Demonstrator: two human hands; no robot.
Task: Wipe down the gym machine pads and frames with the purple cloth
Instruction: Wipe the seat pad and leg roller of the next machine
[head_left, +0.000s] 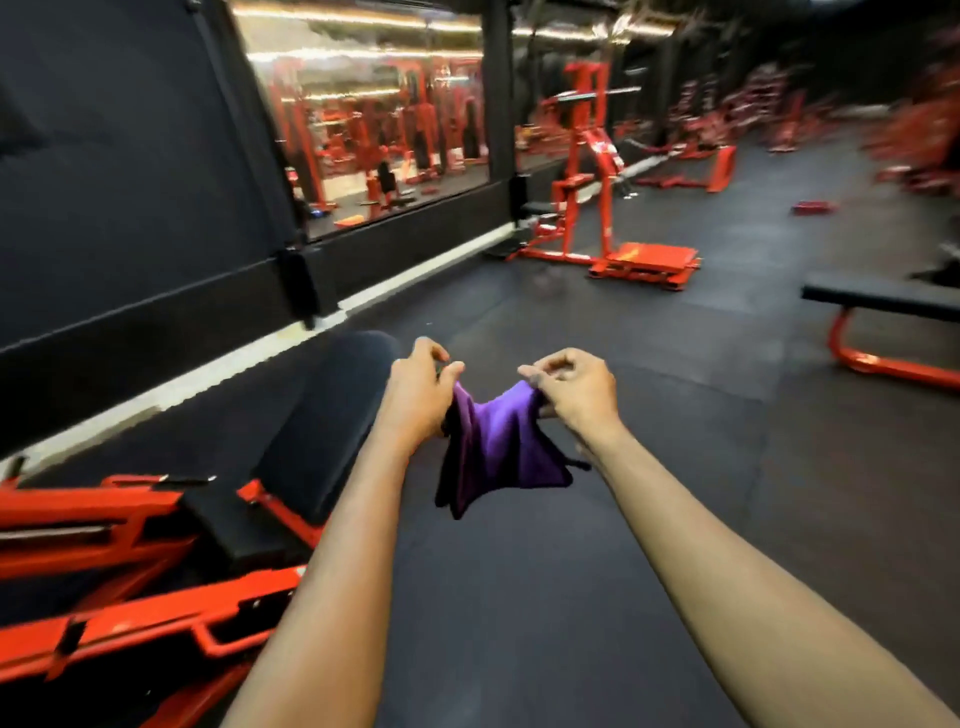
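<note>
Purple cloth (501, 447) at centre of frame, held in air above dark floor (649, 415). Left hand (421, 387) pinches one top corner, right hand (569, 387) pinches other, fingers curled closed on fabric. Cloth sags between hands, creased, lower edge hanging in dark folds. Black pad (332, 415) on red frame (130, 613) at lower left, apart from cloth.

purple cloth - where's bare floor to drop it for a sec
Bare floor lies straight ahead, between the black pad at left and the bench at right. The left is crowded by the red frame.
</note>
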